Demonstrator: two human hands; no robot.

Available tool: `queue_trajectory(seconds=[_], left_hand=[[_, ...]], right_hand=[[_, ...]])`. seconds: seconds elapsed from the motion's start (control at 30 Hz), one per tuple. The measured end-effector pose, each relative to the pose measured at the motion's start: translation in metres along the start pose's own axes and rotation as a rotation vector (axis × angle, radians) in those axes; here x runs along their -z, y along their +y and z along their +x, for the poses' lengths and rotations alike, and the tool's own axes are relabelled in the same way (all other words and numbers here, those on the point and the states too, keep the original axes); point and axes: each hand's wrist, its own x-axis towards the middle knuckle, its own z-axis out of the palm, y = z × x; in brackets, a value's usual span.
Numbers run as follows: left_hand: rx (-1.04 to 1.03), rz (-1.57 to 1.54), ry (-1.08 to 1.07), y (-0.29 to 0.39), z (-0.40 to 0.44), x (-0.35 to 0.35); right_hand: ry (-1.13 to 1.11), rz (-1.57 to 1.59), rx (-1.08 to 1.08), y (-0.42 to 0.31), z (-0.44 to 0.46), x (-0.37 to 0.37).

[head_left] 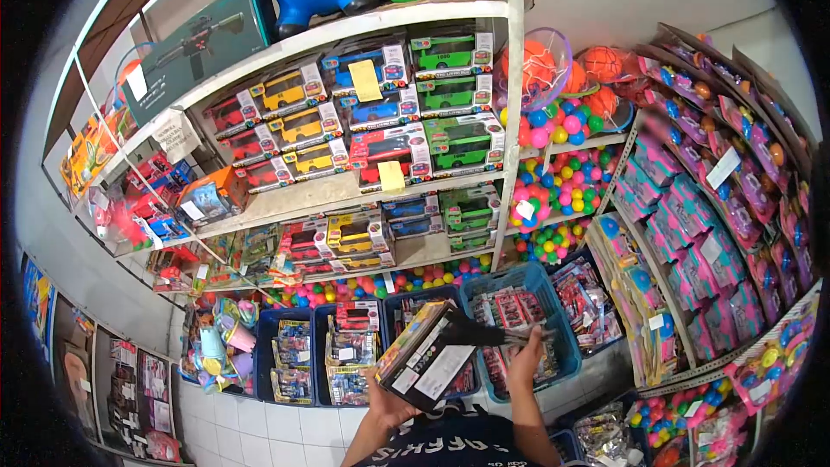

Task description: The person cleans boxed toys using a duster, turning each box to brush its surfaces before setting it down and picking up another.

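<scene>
My left hand (393, 406) is wrapped round the lower end of a boxed toy (425, 365). The box is tilted in front of me, with a black side, white label patches and a yellow, colourful face turned left. In my right hand (525, 361) is a duster (474, 333) with dark, soft-looking fibres. Its fibres lie against or just over the box's upper right side; I cannot tell whether they press on it. The duster's greyish handle end is partly hidden by my fingers.
Shelves ahead hold boxed toy cars (380, 151). Blue baskets (519, 281) of packaged toys stand on the white tiled floor (233, 424) below. Bags of coloured balls (566, 186) are at the right, beside racks of pink and teal packs (692, 242).
</scene>
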Motion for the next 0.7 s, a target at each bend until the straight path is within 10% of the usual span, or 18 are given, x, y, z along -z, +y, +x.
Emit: queue_trajectory(seconds=[0.13, 0.3, 0.37, 0.5, 0.6, 0.7], left_hand=[[0.023, -0.018, 0.037, -0.008, -0.006, 0.022], [0.045, -0.136, 0.023, -0.010, -0.022, 0.034], [-0.061, -0.024, 0.162, -0.009, -0.032, 0.012], [-0.065, -0.138, 0.166, -0.021, -0.039, 0.046], [-0.074, -0.153, 0.122, -0.022, -0.038, 0.053], [-0.062, -0.120, 0.128, -0.013, -0.036, 0.042]], right_hand=[[-0.287, -0.369, 0.091, -0.019, -0.022, -0.014], [-0.111, -0.171, 0.037, -0.015, -0.020, -0.025], [-0.450, -0.260, 0.090, -0.028, -0.026, -0.030], [-0.437, -0.611, 0.481, 0.023, -0.009, -0.021], [-0.199, -0.185, 0.089, -0.013, -0.019, -0.036], [-0.348, -0.448, 0.142, -0.026, -0.033, -0.036]])
